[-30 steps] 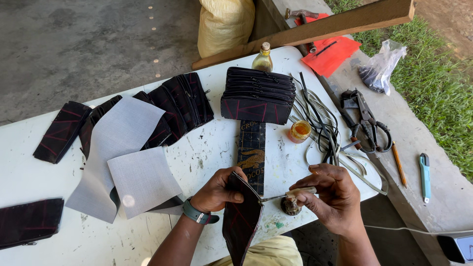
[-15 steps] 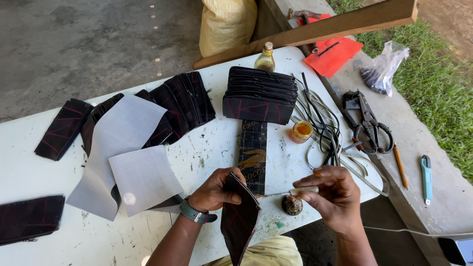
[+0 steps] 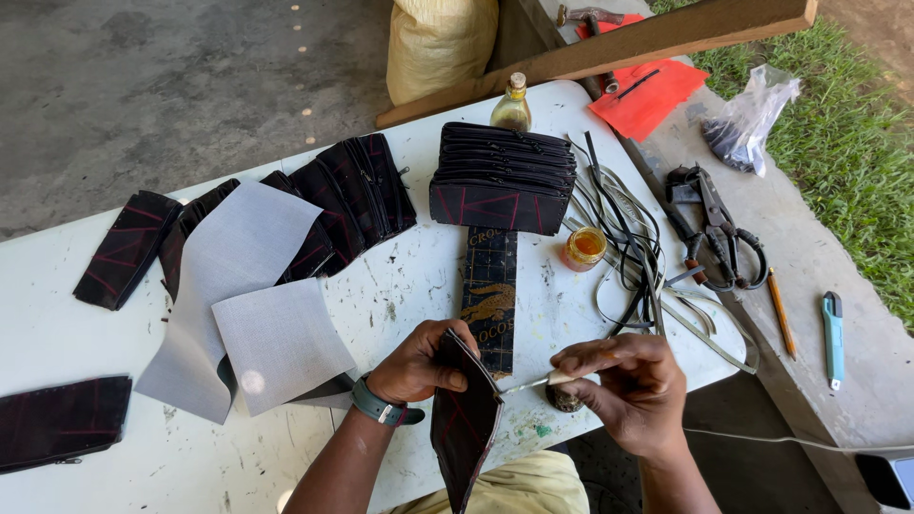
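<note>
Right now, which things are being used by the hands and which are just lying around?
In use:
- left hand holding the dark pouch piece
- right hand holding a small brush
- small dark pot under the brush

Lying about:
- stack of dark pouches
- grey sheets
- scissors
- pencil
- blue cutter
- glass bottle

Pouch stack (image 3: 503,181) sits far-center on table (image 3: 190,457), bottle (image 3: 512,105) behind it, jar (image 3: 584,247) to its right — scissors (image 3: 719,233) farther right.
</note>
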